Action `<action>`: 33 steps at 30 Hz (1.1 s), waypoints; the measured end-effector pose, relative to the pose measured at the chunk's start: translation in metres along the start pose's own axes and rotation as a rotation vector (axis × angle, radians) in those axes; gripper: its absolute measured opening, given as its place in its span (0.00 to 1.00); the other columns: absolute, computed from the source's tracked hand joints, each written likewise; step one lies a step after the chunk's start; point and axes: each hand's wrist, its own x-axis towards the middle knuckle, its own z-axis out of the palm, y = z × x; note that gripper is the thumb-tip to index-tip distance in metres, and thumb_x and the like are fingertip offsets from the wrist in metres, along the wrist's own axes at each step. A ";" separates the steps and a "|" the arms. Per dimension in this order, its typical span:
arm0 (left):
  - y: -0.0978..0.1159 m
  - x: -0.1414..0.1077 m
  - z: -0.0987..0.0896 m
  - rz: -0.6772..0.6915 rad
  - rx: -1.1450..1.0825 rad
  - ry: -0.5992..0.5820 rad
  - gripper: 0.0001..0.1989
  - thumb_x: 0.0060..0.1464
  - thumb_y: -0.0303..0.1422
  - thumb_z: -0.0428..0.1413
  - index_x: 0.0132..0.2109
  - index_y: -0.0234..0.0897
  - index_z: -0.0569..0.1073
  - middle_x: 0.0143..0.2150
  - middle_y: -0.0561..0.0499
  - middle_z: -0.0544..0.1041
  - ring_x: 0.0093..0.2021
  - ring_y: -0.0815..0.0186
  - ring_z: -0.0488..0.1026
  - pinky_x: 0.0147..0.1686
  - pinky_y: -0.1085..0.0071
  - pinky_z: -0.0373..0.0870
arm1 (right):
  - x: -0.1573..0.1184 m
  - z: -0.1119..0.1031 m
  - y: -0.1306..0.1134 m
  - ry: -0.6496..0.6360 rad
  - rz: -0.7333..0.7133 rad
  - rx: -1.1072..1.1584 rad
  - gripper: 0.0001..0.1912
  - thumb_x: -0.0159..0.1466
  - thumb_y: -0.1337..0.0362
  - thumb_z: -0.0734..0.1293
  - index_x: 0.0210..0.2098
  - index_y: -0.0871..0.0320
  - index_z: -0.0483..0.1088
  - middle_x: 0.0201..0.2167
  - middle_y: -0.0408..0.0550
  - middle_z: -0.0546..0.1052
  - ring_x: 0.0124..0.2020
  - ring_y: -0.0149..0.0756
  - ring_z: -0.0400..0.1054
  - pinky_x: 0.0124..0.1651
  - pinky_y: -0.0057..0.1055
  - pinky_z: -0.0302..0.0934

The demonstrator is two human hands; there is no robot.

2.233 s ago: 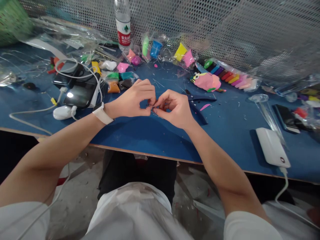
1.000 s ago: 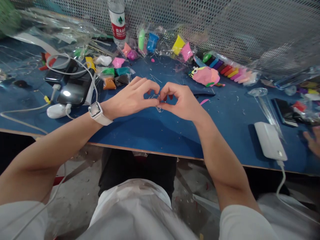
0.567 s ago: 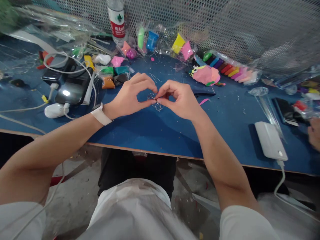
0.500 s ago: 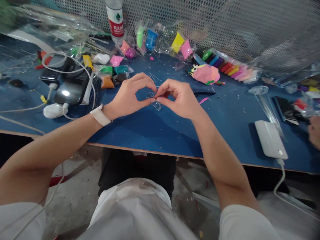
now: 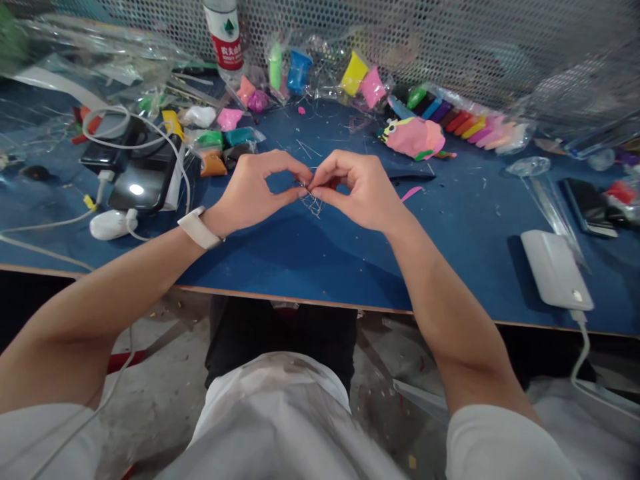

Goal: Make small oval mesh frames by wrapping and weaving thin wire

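Note:
Between my two hands is a small frame of thin bent wire (image 5: 313,205), silvery and openwork, held just above the blue table. My left hand (image 5: 257,190) pinches its left side between thumb and forefinger. From the other side my right hand (image 5: 353,190) grips the same wire, its fingertips nearly touching the left ones. The fingers hide the wire's upper part. Behind the right hand lies a pink clay figure (image 5: 415,139) with a googly eye and a yellow and green edge. A pink strip (image 5: 412,193) rests to the right of that hand.
Small bags of coloured clay (image 5: 300,72) line the back, near a water bottle (image 5: 225,40) and a mesh panel (image 5: 450,47). Phones (image 5: 143,175) with cables lie at left. A white power bank (image 5: 556,270) sits at right, near the table's front edge (image 5: 300,301).
My fingertips have shifted slightly on the wire frame, and the left ones have moved a little left. The whole view has turned slightly. Both hands keep their pinch.

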 end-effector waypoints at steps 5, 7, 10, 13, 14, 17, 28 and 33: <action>0.004 0.000 0.000 0.030 -0.004 -0.018 0.03 0.69 0.35 0.70 0.47 0.45 0.89 0.47 0.49 0.92 0.47 0.59 0.88 0.53 0.59 0.85 | 0.000 -0.001 -0.001 -0.035 0.012 0.037 0.13 0.70 0.54 0.83 0.41 0.53 0.79 0.39 0.47 0.85 0.43 0.42 0.82 0.47 0.42 0.80; 0.003 -0.001 0.000 0.047 0.004 -0.021 0.04 0.70 0.37 0.70 0.47 0.44 0.89 0.47 0.49 0.92 0.47 0.58 0.89 0.53 0.59 0.85 | 0.001 -0.002 -0.002 -0.052 0.012 0.039 0.13 0.71 0.55 0.83 0.41 0.53 0.78 0.39 0.47 0.85 0.42 0.42 0.82 0.46 0.41 0.79; 0.000 -0.001 0.000 0.105 0.017 -0.031 0.06 0.71 0.40 0.70 0.46 0.46 0.89 0.45 0.50 0.92 0.47 0.58 0.89 0.53 0.59 0.85 | 0.000 -0.003 -0.004 -0.074 -0.007 0.018 0.12 0.72 0.56 0.81 0.42 0.53 0.77 0.38 0.47 0.84 0.40 0.41 0.81 0.43 0.40 0.77; -0.004 -0.001 0.001 0.201 0.012 -0.022 0.05 0.72 0.40 0.70 0.46 0.47 0.89 0.44 0.51 0.92 0.47 0.58 0.90 0.52 0.59 0.85 | -0.002 -0.004 -0.008 -0.098 -0.025 -0.028 0.12 0.72 0.58 0.81 0.43 0.53 0.76 0.37 0.46 0.83 0.39 0.40 0.79 0.42 0.39 0.75; -0.004 -0.001 0.001 0.229 0.006 -0.016 0.04 0.72 0.39 0.70 0.46 0.47 0.89 0.44 0.52 0.92 0.47 0.58 0.90 0.52 0.59 0.85 | -0.002 -0.005 -0.009 -0.109 -0.030 -0.045 0.12 0.72 0.59 0.81 0.43 0.53 0.76 0.37 0.45 0.83 0.38 0.40 0.78 0.41 0.39 0.74; -0.004 -0.002 0.004 0.259 -0.015 -0.002 0.02 0.71 0.36 0.71 0.49 0.47 0.89 0.44 0.51 0.91 0.47 0.58 0.90 0.50 0.60 0.85 | -0.004 -0.006 -0.013 -0.136 -0.049 -0.094 0.09 0.74 0.61 0.78 0.43 0.51 0.74 0.35 0.43 0.82 0.36 0.39 0.77 0.41 0.39 0.74; -0.012 0.007 0.006 -0.033 -0.514 0.091 0.12 0.61 0.38 0.81 0.48 0.45 0.89 0.42 0.50 0.89 0.40 0.66 0.87 0.41 0.69 0.85 | -0.003 -0.010 -0.004 0.136 -0.326 -0.432 0.04 0.76 0.58 0.76 0.47 0.45 0.78 0.45 0.47 0.84 0.44 0.48 0.78 0.54 0.53 0.81; -0.024 0.006 0.010 -0.196 -0.641 0.083 0.20 0.55 0.48 0.83 0.45 0.43 0.88 0.42 0.51 0.90 0.41 0.66 0.88 0.42 0.71 0.87 | 0.001 -0.013 0.012 0.097 -0.395 -0.474 0.05 0.75 0.57 0.79 0.45 0.47 0.80 0.44 0.48 0.85 0.48 0.53 0.79 0.59 0.61 0.80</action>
